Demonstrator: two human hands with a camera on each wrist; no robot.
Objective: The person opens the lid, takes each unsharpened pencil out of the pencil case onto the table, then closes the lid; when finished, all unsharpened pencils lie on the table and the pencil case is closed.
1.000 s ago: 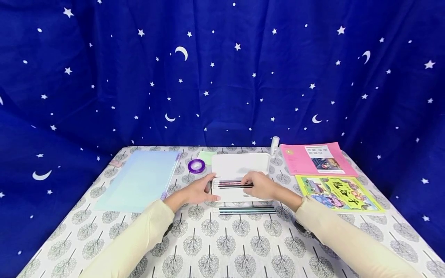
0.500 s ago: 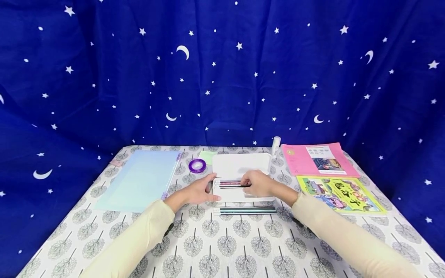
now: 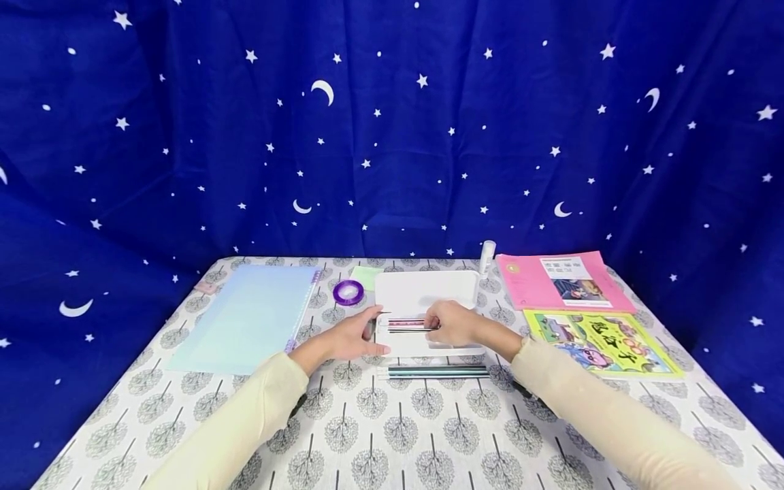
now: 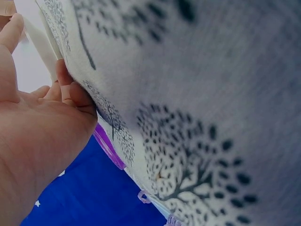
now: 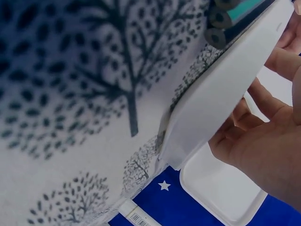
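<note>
A white pencil case [image 3: 398, 348] lies on the table with its lid [image 3: 422, 289] laid back behind it. Several dark and reddish pencils [image 3: 405, 321] are inside, towards the left. My left hand [image 3: 348, 338] holds the case's left end, thumb at the front corner and fingers at the back. Over the case, my right hand [image 3: 456, 323] has its curled fingers on the right ends of the pencils; its fingertips are mostly hidden. Several teal and black pencils [image 3: 437, 371] lie on the cloth in front of the case, with their ends [image 5: 217, 37] showing in the right wrist view.
Left of the case are a purple tape roll [image 3: 348, 292], a pale green paper square [image 3: 366, 276] and a bluish binder notebook [image 3: 245, 320]. On the right lie a pink folder [image 3: 527, 282] and a yellow picture book [image 3: 612, 344]. A white glue stick [image 3: 487, 257] stands behind.
My right fingers shift slightly over the pencils, and a black pencil in the case is less visible than before. The left hand keeps its place on the case. The view shifts slightly.
</note>
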